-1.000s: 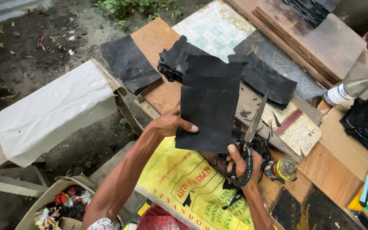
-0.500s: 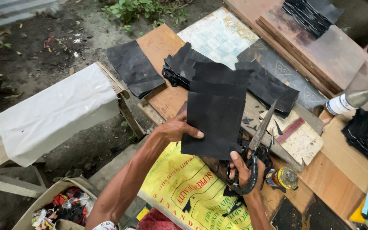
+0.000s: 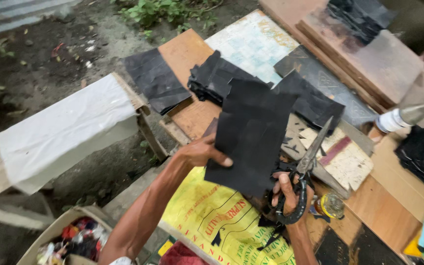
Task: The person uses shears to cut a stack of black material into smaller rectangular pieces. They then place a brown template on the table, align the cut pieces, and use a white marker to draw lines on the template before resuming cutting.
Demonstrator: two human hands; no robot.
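black sheet point(image 3: 253, 137) hangs upright between both hands, pinched at its lower left edge by the closed left hand point(image 3: 199, 153). right hand point(image 3: 288, 194), just beside its bottom corner, grips dark-handled scissors point(image 3: 305, 172), blades pointing up over the cluttered wooden surface point(image 3: 384, 211).

A matt black, rubbery-looking sheet point(image 3: 251, 137) is gripped by the left hand point(image 3: 199, 152). Scissors point(image 3: 303, 176) with dull grey metal blades and black handles are held in the right hand point(image 3: 285, 189). Worn, rough wood shows on the table point(image 3: 187, 51), and a glossy yellow woven plastic sack point(image 3: 212, 221) lies nearer.
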